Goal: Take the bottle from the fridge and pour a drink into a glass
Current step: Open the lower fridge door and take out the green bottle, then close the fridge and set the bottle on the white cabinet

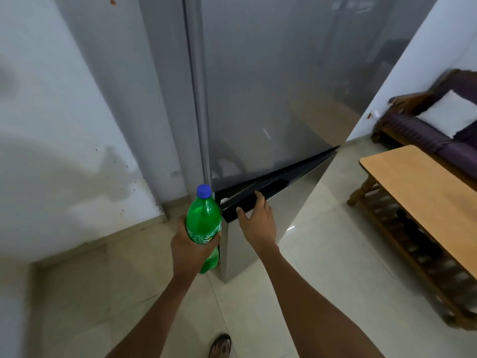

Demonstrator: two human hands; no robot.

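Observation:
A green plastic bottle (pixel 204 220) with a blue cap stands upright in my left hand (pixel 188 250), which grips it around the label. The grey fridge (pixel 271 99) fills the middle of the view, its upper door shut. My right hand (pixel 256 222) lies flat, fingers spread, on the top edge of the lower door by the dark gap between the two doors. No glass is in view.
A white stained wall (pixel 64 125) runs along the left. A wooden table (pixel 423 184) with a slatted lower shelf stands at the right, a dark sofa (pixel 426 135) with a white cushion behind it. Pale tiled floor (pixel 322 254) lies underfoot, and a sandalled foot (pixel 220 346) shows below.

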